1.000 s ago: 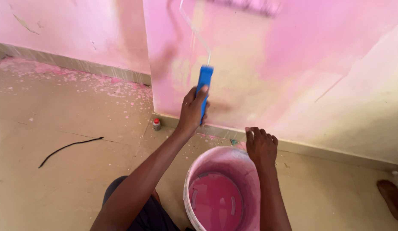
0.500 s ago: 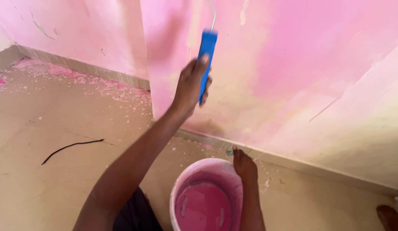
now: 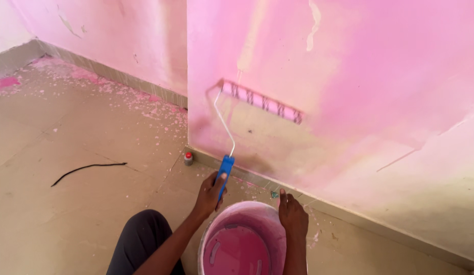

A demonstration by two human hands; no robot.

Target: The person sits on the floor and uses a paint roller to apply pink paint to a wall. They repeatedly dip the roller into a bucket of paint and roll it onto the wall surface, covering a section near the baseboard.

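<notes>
The paint roller (image 3: 261, 103) is pressed flat on the pink wall (image 3: 359, 66), its blue handle gripped by the left hand (image 3: 210, 194). The bucket (image 3: 222, 220) rim is held steady by the right hand (image 3: 293, 216).

Bare room under painting: pink wall (image 3: 349, 76), spattered floor (image 3: 69, 132).

Your beige paint-speckled tiled floor (image 3: 69, 214) carries: round pink plastic paint bucket (image 3: 262, 216), thin black cord (image 3: 87, 168), small red-capped bottle (image 3: 188, 158).
</notes>
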